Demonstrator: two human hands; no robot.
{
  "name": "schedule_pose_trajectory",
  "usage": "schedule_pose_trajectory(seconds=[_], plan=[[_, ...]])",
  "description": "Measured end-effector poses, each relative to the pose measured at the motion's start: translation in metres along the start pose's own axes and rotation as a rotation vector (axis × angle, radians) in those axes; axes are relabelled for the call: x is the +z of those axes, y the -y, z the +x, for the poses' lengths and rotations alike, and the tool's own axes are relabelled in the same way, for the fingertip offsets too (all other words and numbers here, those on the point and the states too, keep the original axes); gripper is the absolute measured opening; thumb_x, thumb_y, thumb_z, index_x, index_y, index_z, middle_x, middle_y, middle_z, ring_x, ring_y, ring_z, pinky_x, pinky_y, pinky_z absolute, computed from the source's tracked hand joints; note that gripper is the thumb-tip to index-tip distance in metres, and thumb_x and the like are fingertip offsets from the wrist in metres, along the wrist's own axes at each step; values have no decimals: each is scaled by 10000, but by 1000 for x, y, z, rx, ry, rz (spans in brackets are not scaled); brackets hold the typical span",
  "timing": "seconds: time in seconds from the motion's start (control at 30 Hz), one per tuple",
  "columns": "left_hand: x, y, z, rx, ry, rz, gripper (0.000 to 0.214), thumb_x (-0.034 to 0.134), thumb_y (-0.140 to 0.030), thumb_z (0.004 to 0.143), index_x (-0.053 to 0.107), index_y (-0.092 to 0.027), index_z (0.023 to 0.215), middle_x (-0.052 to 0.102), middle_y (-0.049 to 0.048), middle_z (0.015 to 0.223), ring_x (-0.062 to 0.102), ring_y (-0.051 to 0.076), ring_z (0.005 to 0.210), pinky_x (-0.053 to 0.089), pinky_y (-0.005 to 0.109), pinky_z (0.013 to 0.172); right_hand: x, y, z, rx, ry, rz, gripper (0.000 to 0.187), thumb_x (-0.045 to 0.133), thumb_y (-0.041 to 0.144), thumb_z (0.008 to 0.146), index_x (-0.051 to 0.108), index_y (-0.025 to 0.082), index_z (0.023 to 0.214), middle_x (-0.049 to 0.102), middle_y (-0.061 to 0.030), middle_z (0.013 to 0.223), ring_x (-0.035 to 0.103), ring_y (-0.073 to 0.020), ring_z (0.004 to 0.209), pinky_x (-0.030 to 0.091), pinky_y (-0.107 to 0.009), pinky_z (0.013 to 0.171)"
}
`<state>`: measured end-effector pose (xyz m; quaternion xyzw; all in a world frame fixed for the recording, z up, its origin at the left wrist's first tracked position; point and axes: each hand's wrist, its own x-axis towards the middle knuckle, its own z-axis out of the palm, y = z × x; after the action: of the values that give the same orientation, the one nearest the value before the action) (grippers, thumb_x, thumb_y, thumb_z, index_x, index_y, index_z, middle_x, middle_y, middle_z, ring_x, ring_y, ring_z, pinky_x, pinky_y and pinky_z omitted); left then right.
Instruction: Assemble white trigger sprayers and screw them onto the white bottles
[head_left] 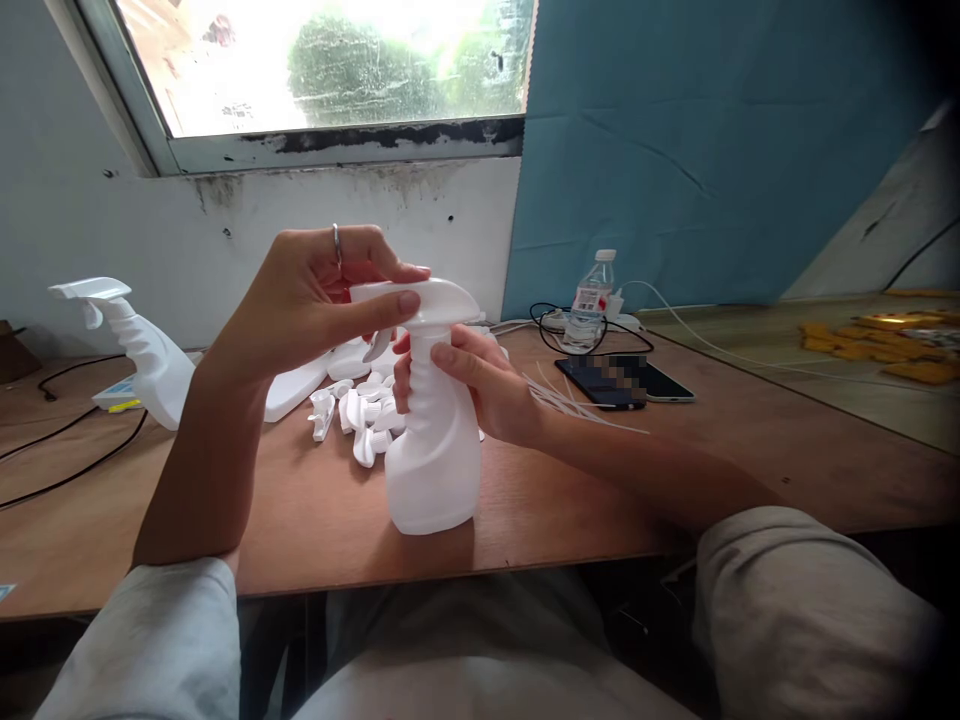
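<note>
A white spray bottle (pixel 439 470) stands upright near the table's front edge, its trigger head (pixel 442 300) on top of the neck. My left hand (pixel 322 290), with a ring on one finger, grips the trigger head between thumb and fingers. Wrapped round the bottle's neck is my right hand (pixel 487 385), its thumb in front and fingertips showing at the far side. Behind the bottle lies a pile of loose white trigger heads (pixel 367 415). Part of that pile is hidden by the bottle and my hands.
Another white spray bottle (pixel 146 350) leans at the left, near black cables (pixel 90 465). To the right are thin white tubes (pixel 577 405), a dark phone (pixel 600 382) and a water bottle (pixel 589 305). Yellow pieces (pixel 877 345) lie at the far right.
</note>
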<state>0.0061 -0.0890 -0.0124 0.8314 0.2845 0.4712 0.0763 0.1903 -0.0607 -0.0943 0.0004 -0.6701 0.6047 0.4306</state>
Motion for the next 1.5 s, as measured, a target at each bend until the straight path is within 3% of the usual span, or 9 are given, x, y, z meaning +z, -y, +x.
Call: schedule_pose_trajectory(seconds=[0.2,0.4,0.53,0.73,0.9,1.03,1.17,1.33,1.5], plan=[[1,-5,-3,16,-10,-30,182,773,-329,784,663,-184,791,741,26,969,638,88,575,549,217,486,5,6,-3,-10,-9,-50,306,685,362,878,518,170,1048,626,-20,773,621,-143,689,526,-276,621],[0,-1,-2,28,-10,-18,169,778,-323,780,673,-192,798,744,16,944,666,108,618,586,240,535,5,5,-2,-27,-6,-110,245,678,357,885,565,148,941,623,-22,749,612,-131,665,520,-267,622],[1,0,-1,37,-12,-7,192,776,-353,783,668,-194,801,744,14,944,682,119,641,606,250,550,4,5,-1,-23,-3,-77,267,661,374,892,562,153,1004,628,-19,748,612,-133,662,512,-259,602],[1,-2,-1,31,-10,15,266,790,-411,758,643,-191,780,727,-3,883,732,199,855,652,293,671,5,8,-2,-15,-1,-152,230,704,331,860,576,143,891,621,-14,712,601,-118,636,504,-247,609],[-1,-5,-4,34,-10,11,250,799,-382,749,636,-194,772,693,-9,816,730,237,951,659,329,767,5,7,-2,-12,39,-54,299,637,438,888,564,152,937,617,-25,748,608,-140,677,519,-278,622],[-1,-5,-5,25,-14,33,228,786,-367,765,636,-196,774,687,-12,815,729,234,948,660,336,770,4,6,-2,12,1,-144,292,707,405,842,568,155,900,619,-16,708,594,-130,637,510,-266,613],[0,-5,-5,25,-10,26,219,787,-345,765,630,-192,772,697,-5,835,732,235,944,659,327,771,3,5,-1,-1,19,-30,336,634,481,875,566,157,934,617,-27,751,605,-145,671,525,-286,616],[0,-6,-5,-3,-3,38,258,783,-402,762,628,-195,767,694,-11,818,729,232,964,656,308,781,2,4,0,-20,13,-112,266,698,371,856,565,149,917,616,-17,715,605,-133,646,511,-265,611],[-1,-4,-4,3,0,33,272,792,-420,748,633,-200,768,705,-11,833,730,227,961,661,294,765,0,1,-1,-22,22,2,355,602,481,900,551,154,1027,633,-41,813,626,-158,706,539,-308,642]])
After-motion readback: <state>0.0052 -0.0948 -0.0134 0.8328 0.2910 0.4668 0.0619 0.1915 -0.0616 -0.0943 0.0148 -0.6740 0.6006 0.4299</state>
